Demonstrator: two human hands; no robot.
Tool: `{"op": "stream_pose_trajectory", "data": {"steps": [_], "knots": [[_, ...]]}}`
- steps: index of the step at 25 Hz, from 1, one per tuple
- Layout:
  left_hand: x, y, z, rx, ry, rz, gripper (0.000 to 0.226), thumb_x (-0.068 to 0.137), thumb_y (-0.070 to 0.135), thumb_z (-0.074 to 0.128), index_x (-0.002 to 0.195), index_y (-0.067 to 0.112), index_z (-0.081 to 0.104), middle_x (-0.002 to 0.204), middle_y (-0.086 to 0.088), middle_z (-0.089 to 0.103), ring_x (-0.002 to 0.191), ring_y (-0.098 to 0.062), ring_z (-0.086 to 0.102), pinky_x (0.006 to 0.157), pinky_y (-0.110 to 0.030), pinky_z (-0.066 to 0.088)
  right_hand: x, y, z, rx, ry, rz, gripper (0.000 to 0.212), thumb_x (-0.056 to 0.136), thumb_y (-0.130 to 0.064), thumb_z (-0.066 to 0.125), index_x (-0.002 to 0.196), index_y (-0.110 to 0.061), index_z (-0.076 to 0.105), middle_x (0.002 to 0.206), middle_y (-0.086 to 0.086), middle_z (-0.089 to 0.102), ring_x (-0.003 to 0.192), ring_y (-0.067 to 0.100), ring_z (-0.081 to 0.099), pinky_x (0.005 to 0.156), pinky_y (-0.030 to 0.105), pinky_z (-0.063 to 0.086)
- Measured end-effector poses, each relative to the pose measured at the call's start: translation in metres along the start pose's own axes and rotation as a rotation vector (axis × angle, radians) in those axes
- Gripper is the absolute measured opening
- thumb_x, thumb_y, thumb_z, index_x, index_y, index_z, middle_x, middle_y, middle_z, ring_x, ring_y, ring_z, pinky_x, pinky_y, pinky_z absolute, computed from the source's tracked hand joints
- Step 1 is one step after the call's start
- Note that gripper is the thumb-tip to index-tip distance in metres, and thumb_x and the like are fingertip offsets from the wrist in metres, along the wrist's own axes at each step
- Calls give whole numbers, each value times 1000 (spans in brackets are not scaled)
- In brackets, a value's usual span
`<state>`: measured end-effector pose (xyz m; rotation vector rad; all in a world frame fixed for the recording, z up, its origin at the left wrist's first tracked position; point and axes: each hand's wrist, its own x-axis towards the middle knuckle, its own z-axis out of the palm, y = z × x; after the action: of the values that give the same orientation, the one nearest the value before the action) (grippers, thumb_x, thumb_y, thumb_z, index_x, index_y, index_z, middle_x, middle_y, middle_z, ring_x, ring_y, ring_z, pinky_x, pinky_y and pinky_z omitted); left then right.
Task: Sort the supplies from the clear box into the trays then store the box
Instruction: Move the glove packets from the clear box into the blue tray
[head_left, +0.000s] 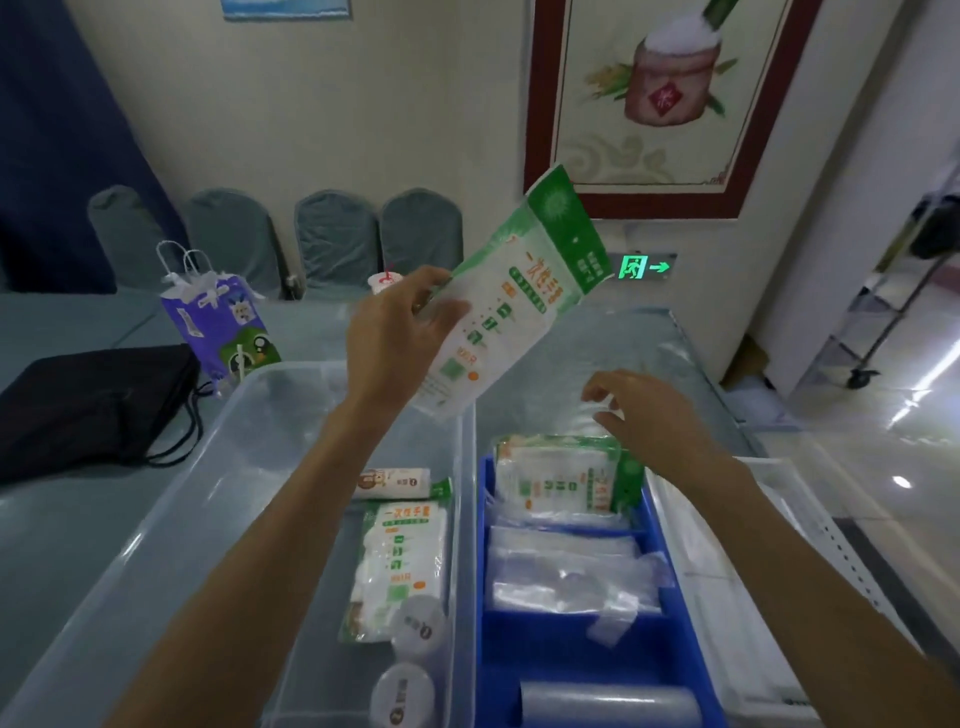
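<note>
My left hand (400, 332) pinches a green-and-white glove packet (514, 296) by its edge and holds it in the air, tilted, above the far end of the clear box (171, 499). A similar packet (400, 561) and a few white rolls (415, 623) lie inside the clear box. To its right stands the blue divided tray (571, 629); its far compartment holds green-and-white packets (561, 478), the middle one clear plastic bags (566, 571), the near one a pale roll (608, 701). My right hand (649, 415) hovers over the tray's far end, fingers loosely curled, holding nothing.
A white tray (779, 571) sits right of the blue one at the table's right edge. A black bag (93, 405) and a purple gift bag (223, 322) stand at the left. Covered chairs line the far wall. A wheeled rack stands at the far right.
</note>
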<state>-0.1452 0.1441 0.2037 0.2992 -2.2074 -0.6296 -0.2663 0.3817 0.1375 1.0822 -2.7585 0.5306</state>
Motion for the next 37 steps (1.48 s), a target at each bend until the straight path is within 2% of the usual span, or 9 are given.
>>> {"op": "stream_pose_trajectory", "data": {"steps": [3, 6, 8, 16, 19, 25, 29, 32, 37], "knots": [[8, 25, 37, -4, -15, 4, 23, 87, 36, 62, 107, 25, 65, 91, 8, 69, 63, -7, 63, 50, -14, 41, 1, 36, -4, 25, -38, 6, 18, 89, -18, 62, 106, -24, 62, 111, -6, 64, 95, 11, 58, 82, 27, 46], [12, 46, 81, -3, -63, -22, 23, 87, 35, 62, 108, 25, 65, 93, 6, 70, 64, -7, 64, 51, -22, 52, 8, 78, -6, 39, -73, 6, 18, 89, -17, 62, 107, -22, 62, 111, -5, 64, 95, 12, 57, 82, 29, 47], [11, 54, 111, 28, -102, -29, 23, 87, 33, 63, 108, 24, 65, 93, 1, 72, 62, -8, 64, 52, -24, 55, 13, 105, -2, 56, -108, 7, 19, 89, -16, 62, 107, -22, 62, 111, -4, 64, 97, 13, 58, 84, 31, 49], [-12, 50, 186, 164, -222, -154, 21, 88, 29, 62, 108, 23, 65, 88, 6, 69, 65, -10, 62, 50, -19, 46, 25, 167, 46, 64, -289, -36, 16, 91, -23, 59, 106, -25, 62, 107, -5, 64, 96, 17, 61, 79, 34, 52], [-16, 37, 198, 232, -252, -173, 19, 88, 32, 61, 105, 26, 66, 86, 2, 72, 64, -13, 65, 55, -29, 53, 28, 174, 71, 96, -381, -62, 17, 91, -22, 57, 108, -25, 61, 108, -3, 65, 96, 17, 61, 79, 35, 53], [-8, 12, 214, 179, -292, -261, 16, 86, 31, 62, 102, 26, 64, 89, 5, 71, 71, -13, 65, 62, -33, 55, 38, 172, 112, 176, -429, -39, 35, 91, -18, 58, 125, -19, 55, 123, 4, 56, 113, 22, 52, 90, 39, 49], [5, 2, 226, 126, -305, -243, 17, 87, 28, 62, 103, 23, 65, 89, 9, 67, 71, -10, 63, 62, -26, 53, 44, 172, 124, 216, -442, -22, 32, 92, -17, 57, 125, -16, 57, 124, 5, 58, 111, 23, 55, 92, 39, 49], [13, -3, 240, 81, -326, -224, 17, 85, 28, 63, 102, 24, 64, 94, 3, 71, 76, -14, 67, 69, -36, 57, 43, 173, 126, 272, -447, 12, 26, 94, -17, 55, 120, -18, 60, 121, 5, 61, 106, 22, 60, 88, 39, 52], [20, -9, 256, 27, -385, -227, 16, 84, 28, 64, 99, 24, 65, 93, 1, 71, 78, -15, 68, 68, -37, 57, 35, 175, 121, 345, -445, 44, 24, 95, -20, 54, 117, -21, 62, 122, 1, 63, 105, 18, 62, 87, 36, 55]]}}
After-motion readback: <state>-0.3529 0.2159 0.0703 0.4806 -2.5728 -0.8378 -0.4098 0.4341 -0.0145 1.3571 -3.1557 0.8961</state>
